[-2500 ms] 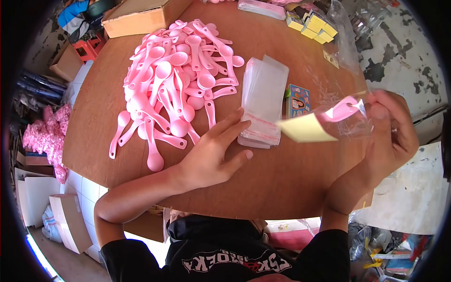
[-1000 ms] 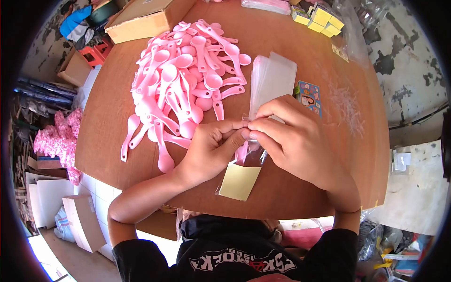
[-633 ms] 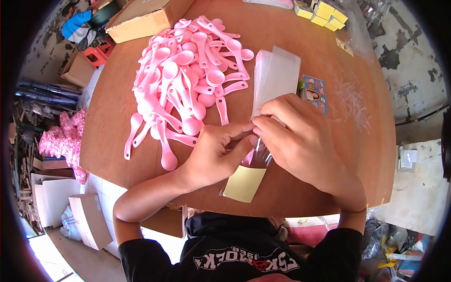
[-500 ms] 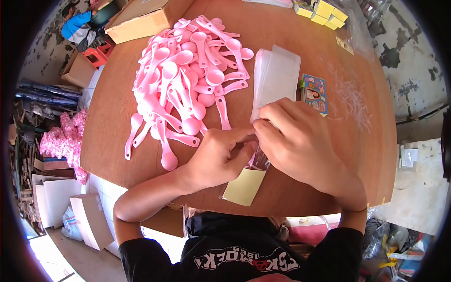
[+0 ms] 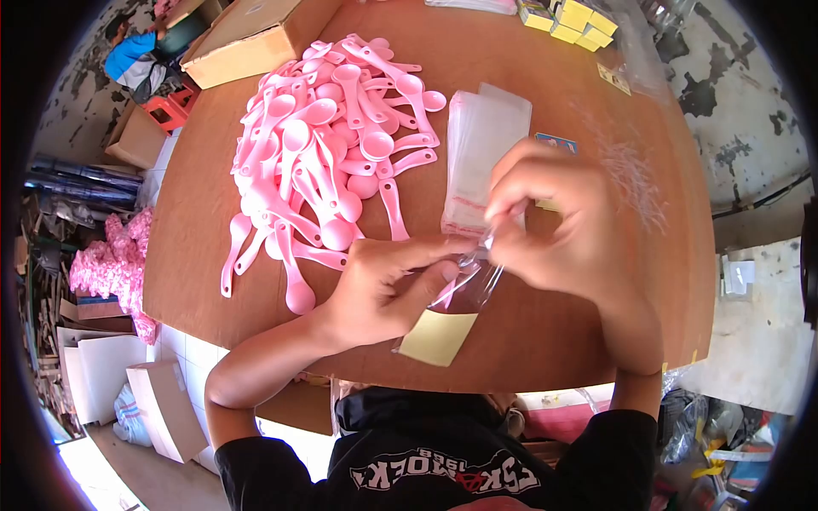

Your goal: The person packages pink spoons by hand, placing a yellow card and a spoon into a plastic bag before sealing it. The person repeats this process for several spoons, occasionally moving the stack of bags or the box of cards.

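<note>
Between my hands is a small clear plastic bag (image 5: 487, 288) with a pale yellow card (image 5: 439, 338) in its lower end. Something pink shows inside it, partly covered by my fingers. My left hand (image 5: 375, 294) pinches the bag's left side between thumb and fingers. With thumb and fingertips closed, my right hand (image 5: 562, 226) grips the bag's upper edge. Just beyond lies a stack of flat clear bags (image 5: 487, 140). A large heap of pink measuring spoons (image 5: 319, 162) spreads to the left. Printed cards (image 5: 555, 143) are mostly hidden behind my right hand.
A cardboard box (image 5: 256, 38) sits at the table's far left, and yellow card stacks (image 5: 579, 21) stand at the far right. Thin clear plastic strips (image 5: 630, 179) lie on the right. Beyond the table, a person in blue (image 5: 136, 60) is near a red stool (image 5: 173, 104).
My right hand has lifted and shifted right, uncovering more of the bag's upper part and hiding more of the printed cards. My left hand keeps its pinch. The whole view has shifted slightly.
</note>
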### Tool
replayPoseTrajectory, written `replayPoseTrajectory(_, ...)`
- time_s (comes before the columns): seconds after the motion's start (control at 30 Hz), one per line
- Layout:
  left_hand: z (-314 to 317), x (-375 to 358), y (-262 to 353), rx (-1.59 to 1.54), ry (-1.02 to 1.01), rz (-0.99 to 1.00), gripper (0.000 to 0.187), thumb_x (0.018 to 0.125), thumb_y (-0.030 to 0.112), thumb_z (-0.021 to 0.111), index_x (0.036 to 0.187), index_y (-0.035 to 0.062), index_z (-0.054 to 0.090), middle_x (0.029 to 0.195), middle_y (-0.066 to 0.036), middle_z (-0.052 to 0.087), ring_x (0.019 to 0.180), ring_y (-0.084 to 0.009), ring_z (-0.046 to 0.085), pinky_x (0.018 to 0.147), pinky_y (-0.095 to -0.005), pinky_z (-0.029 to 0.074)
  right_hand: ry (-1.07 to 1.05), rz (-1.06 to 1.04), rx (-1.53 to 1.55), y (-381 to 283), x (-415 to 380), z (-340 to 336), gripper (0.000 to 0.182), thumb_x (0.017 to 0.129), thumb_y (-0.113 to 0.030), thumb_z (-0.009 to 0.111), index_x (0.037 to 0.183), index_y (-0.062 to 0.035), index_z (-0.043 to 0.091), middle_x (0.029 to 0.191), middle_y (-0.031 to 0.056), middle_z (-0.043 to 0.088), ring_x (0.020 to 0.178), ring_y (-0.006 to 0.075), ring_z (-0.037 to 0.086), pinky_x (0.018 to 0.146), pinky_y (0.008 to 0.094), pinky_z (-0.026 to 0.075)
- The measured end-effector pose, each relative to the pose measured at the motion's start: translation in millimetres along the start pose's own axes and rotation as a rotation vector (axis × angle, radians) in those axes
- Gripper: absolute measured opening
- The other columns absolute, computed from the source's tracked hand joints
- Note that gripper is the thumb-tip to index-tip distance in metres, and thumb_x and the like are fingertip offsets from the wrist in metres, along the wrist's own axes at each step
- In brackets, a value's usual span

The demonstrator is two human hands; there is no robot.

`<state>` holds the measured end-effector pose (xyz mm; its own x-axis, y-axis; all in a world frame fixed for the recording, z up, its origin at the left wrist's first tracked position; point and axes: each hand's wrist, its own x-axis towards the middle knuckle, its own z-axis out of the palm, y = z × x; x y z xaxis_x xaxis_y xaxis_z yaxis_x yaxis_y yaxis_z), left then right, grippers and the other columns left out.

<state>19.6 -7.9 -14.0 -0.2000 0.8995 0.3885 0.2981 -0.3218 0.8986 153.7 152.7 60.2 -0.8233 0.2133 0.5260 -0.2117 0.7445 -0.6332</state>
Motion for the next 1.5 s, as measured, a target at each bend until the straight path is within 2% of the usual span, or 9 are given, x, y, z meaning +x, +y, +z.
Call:
replayPoseTrajectory(0.13,-4,1,-3,-0.446,0.053,-0.054,0.027,0.098,0.002,0.052,0.124,-0.0038,0.057,0.106,-0.010,0.069,0.090,-0.0149,0.067,0.078,-0.0251,0.052,0.071,0.268,0.554,19,2,-57,0.007,0.078,-0.005,0.066,0.079,-0.0005,0.060,0.088,0.0068,0.060,0.076,0.0125,0.059,0.068,0.0238,0.047)
replayPoseTrajectory(0.27,-8,2,1,-0.373,0.139,-0.143,0.028,0.099,0.007,0.051,0.125,-0.0026,0.055,0.102,-0.013,0.068,0.091,-0.0202,0.067,0.080,-0.0329,0.055,-0.008,0.217,0.942,96,-8,-131,0.011,0.084,-0.013,0.058,0.082,-0.0035,0.063,0.084,0.0073,0.061,0.077,0.0182,0.062,0.069,0.0307,0.050)
replayPoseTrajectory(0.33,-6,3,-3,-0.381,0.158,-0.161,0.028,0.099,0.006,0.052,0.126,-0.0028,0.054,0.098,-0.010,0.069,0.089,-0.0173,0.067,0.077,-0.0275,0.053,0.204,0.768,0.205,125,-20,-148,0.019,0.084,-0.012,0.056,0.096,-0.0035,0.068,0.091,0.0099,0.068,0.082,0.0221,0.067,0.075,0.0339,0.052)
replayPoseTrajectory(0.37,-6,3,-2,-0.382,0.165,-0.150,0.028,0.099,0.006,0.052,0.126,-0.0028,0.054,0.098,-0.010,0.069,0.089,-0.0173,0.067,0.077,-0.0275,0.053,0.199,0.758,0.198,147,-32,-152,0.019,0.084,-0.012,0.056,0.096,-0.0035,0.068,0.091,0.0099,0.068,0.082,0.0221,0.067,0.075,0.0339,0.052)
replayPoseTrajectory(0.43,-6,3,-1,-0.385,0.144,-0.163,0.026,0.099,0.005,0.053,0.124,-0.0010,0.056,0.107,-0.007,0.069,0.091,-0.0057,0.061,0.072,-0.0190,0.046,0.251,0.566,-1.283,179,-45,-153,0.030,0.085,-0.012,0.057,0.113,-0.0077,0.068,0.102,0.0109,0.071,0.089,0.0217,0.069,0.080,0.0333,0.052)
replayPoseTrajectory(0.57,-8,6,-1,-0.322,0.155,-0.125,0.025,0.099,0.005,0.053,0.123,-0.0002,0.056,0.104,-0.004,0.069,0.084,-0.0022,0.057,0.067,-0.0175,0.043,0.444,0.601,-0.543,129,-15,-144,0.029,0.091,-0.013,0.059,0.119,-0.0125,0.066,0.111,0.0084,0.070,0.097,0.0144,0.066,0.083,0.0286,0.051)
replayPoseTrajectory(0.77,-12,8,5,-0.315,0.166,-0.232,0.028,0.098,0.003,0.052,0.126,-0.0029,0.055,0.094,-0.004,0.067,0.077,-0.0026,0.055,0.066,-0.0186,0.042,-0.285,0.497,0.267,34,7,-57,0.032,0.089,-0.016,0.069,0.116,-0.0008,0.063,0.104,0.0086,0.068,0.095,0.0144,0.065,0.082,0.0287,0.053)
replayPoseTrajectory(1.1,-16,11,5,-0.501,0.168,-0.175,0.033,0.097,0.007,0.057,0.128,-0.0021,0.052,0.118,-0.014,0.065,0.099,-0.0089,0.061,0.081,-0.0230,0.050,-0.275,0.503,0.542,29,-3,6,0.014,0.089,-0.008,0.067,0.095,0.0050,0.065,0.093,0.0065,0.068,0.086,0.0106,0.065,0.077,0.0262,0.054)
replayPoseTrajectory(1.5,-17,13,-5,-0.353,0.205,-0.180,0.021,0.095,0.007,0.060,0.113,-0.0027,0.067,0.094,-0.005,0.071,0.081,-0.0041,0.061,0.071,-0.0204,0.051,-0.103,0.482,0.622,21,-8,14,0.013,0.092,-0.003,0.062,0.101,0.0064,0.063,0.090,0.0079,0.066,0.082,0.0099,0.066,0.072,0.0233,0.055)
